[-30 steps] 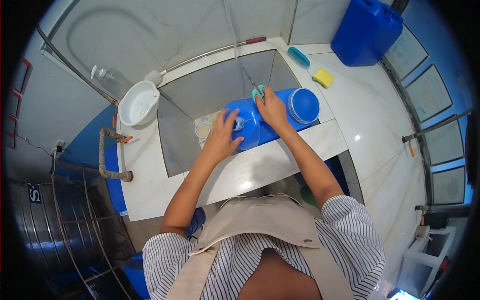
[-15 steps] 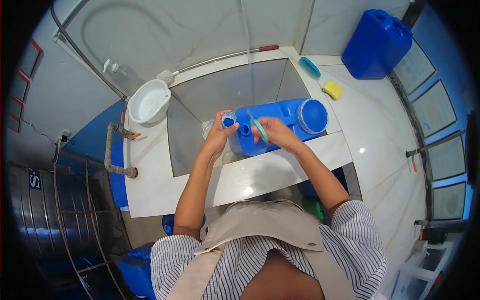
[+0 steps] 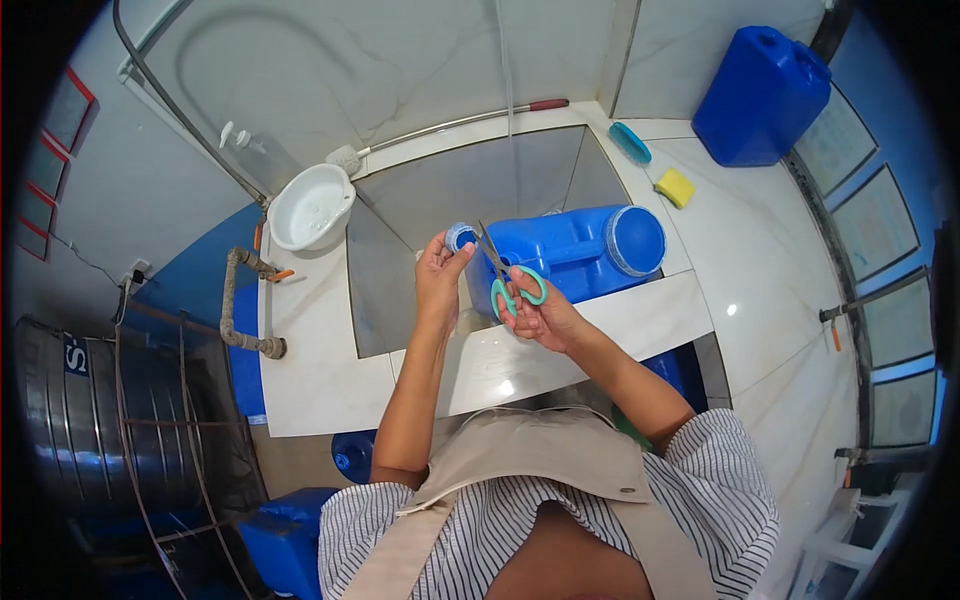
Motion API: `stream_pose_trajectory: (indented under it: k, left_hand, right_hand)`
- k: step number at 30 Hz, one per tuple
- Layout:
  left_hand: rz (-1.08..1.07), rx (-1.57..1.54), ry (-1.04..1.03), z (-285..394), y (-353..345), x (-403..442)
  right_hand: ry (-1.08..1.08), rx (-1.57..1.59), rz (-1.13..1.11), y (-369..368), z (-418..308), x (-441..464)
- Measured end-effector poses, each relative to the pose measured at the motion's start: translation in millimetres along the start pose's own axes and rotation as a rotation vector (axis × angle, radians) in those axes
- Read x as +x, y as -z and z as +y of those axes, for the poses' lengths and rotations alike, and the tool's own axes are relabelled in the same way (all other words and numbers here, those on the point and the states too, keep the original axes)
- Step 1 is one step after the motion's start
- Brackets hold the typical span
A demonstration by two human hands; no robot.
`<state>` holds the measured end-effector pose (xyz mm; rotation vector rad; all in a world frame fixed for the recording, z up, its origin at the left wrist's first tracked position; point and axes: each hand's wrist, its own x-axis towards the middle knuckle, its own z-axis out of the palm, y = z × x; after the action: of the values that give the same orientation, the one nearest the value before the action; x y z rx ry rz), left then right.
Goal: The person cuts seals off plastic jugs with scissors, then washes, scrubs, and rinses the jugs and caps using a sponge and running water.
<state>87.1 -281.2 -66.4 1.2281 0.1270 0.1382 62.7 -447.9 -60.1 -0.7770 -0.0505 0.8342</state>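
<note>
My left hand (image 3: 437,285) pinches a small round blue cap (image 3: 461,238) with a whitish rim, held up over the sink. In my right hand (image 3: 548,322) are scissors (image 3: 502,268) with mint-green handles, fingers through the loops. Their blades are spread and point up and away from me, close beside the cap's right side. Whether a blade touches the cap I cannot tell. Behind the scissors, a large blue jug (image 3: 570,245) lies on its side across the sink, its wide round lid facing right. My right hand and the scissors partly cover its near left end.
The sink (image 3: 400,215) is set in a white marble counter (image 3: 480,370). A white basin (image 3: 312,207) stands left, with a pump bottle behind it. A long-handled brush lies along the back edge. Right are a teal brush (image 3: 630,143), a yellow sponge (image 3: 675,188) and an upright blue jerrycan (image 3: 760,100).
My right hand has drawn nearer to me and turned, bringing the scissors upright with blades spread beside the cap. My left hand still holds the cap. The whole view has shifted slightly.
</note>
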Motion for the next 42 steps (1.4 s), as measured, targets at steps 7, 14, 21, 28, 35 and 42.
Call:
stream_pose_trajectory:
  k: [7,14,21,28,35,42]
  left_hand:
    - [-0.026,-0.029,-0.013,-3,-10,-21]
    - [-0.052,0.083,0.028,6,-3,-16]
    - [-0.118,0.055,-0.01,6,-2,-18]
    - [-0.251,0.148,0.128,16,13,6]
    - [-0.105,-0.209,0.18,23,-24,1]
    - [-0.444,0.177,0.381,26,-13,26]
  right_hand:
    - [0.281,-0.004,0.401,-21,-7,15]
    - [0.682,-1.159,0.274,-11,-39,24]
    - [0.741,-1.386,0.205,-24,-46,19]
    - [0.888,-1.324,0.314,-29,-41,23]
    - [0.817,-1.202,0.433,-14,-69,36]
    - [0.87,-1.356,0.443,-6,-73,47]
